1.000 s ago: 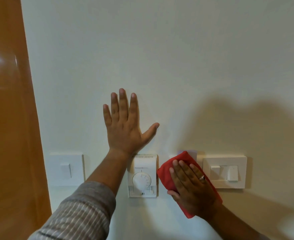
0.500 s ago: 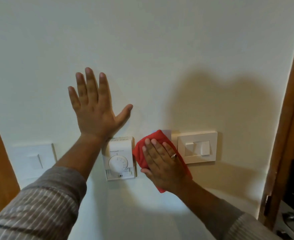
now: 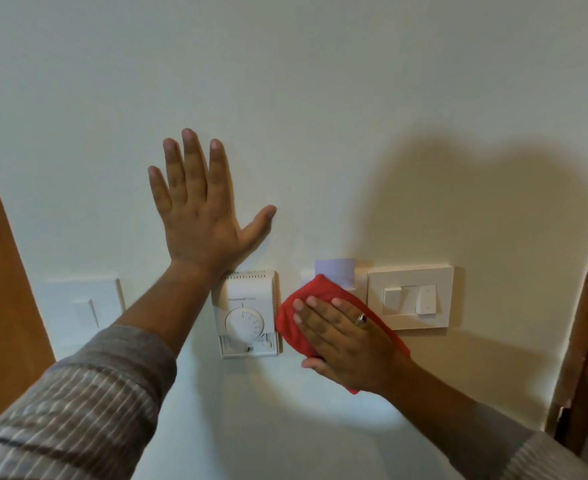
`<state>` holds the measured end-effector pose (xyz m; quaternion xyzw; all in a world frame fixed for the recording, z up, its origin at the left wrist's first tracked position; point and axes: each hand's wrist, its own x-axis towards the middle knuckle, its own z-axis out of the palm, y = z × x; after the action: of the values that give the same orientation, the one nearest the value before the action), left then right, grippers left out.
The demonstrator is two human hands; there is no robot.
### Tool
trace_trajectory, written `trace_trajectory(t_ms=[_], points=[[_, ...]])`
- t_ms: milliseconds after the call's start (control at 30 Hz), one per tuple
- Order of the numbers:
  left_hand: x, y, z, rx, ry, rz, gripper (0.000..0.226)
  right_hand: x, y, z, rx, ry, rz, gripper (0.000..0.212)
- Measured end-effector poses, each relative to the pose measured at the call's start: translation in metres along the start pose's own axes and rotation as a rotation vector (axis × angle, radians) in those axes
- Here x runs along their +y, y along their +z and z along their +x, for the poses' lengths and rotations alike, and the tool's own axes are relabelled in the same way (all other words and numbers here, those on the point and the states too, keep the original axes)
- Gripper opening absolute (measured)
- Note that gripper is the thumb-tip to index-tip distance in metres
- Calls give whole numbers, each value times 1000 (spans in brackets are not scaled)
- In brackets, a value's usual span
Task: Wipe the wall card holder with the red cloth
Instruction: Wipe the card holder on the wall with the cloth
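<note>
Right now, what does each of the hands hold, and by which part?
The right hand presses the cloth to the wall, straight fingers across its middle, not gripping. The left hand holds nothing, flat on the wall.

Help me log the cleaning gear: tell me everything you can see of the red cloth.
The red cloth is a soft, matte fabric, bunched into a pad and pressed against the wall. The right hand lies over it with straight fingers, hiding its middle; red shows at the upper left, along the right side and below the wrist. It covers most of the wall card holder, between the thermostat and the switch plate.
</note>
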<state>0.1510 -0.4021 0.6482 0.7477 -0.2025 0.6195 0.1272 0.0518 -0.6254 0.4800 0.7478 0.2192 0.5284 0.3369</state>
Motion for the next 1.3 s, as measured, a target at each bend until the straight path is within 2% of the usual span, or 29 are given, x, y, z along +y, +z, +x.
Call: trace_trajectory(t_ms=[133, 233, 333, 467, 600, 833, 1067, 1167, 1300], points=[[-1, 0, -1, 11, 3, -1, 105, 32, -9, -27, -15, -107, -9, 76], [0, 1, -2, 10, -2, -6, 105, 30, -7, -16, 14, 8, -3, 77], [1, 3, -1, 20, 0, 5, 104, 16, -2, 8, 41, 54, -34, 67], [1, 1, -1, 18, 1, 20, 103, 18, -4, 7, 55, -87, 27, 54], [0, -1, 0, 0, 8, 12, 103, 32, -5, -3, 32, -192, 58, 50], [-1, 6, -1, 30, 7, 25, 102, 13, 1, 18, 44, 95, -61, 66], [-1, 2, 0, 28, 7, 10, 100, 28, -4, -17, 36, -108, 42, 59], [1, 1, 1, 30, -2, 15, 100, 34, -5, -22, 57, -62, 4, 68], [2, 4, 1, 30, -8, 24, 100, 20, -1, -3, 40, 27, -62, 67]])
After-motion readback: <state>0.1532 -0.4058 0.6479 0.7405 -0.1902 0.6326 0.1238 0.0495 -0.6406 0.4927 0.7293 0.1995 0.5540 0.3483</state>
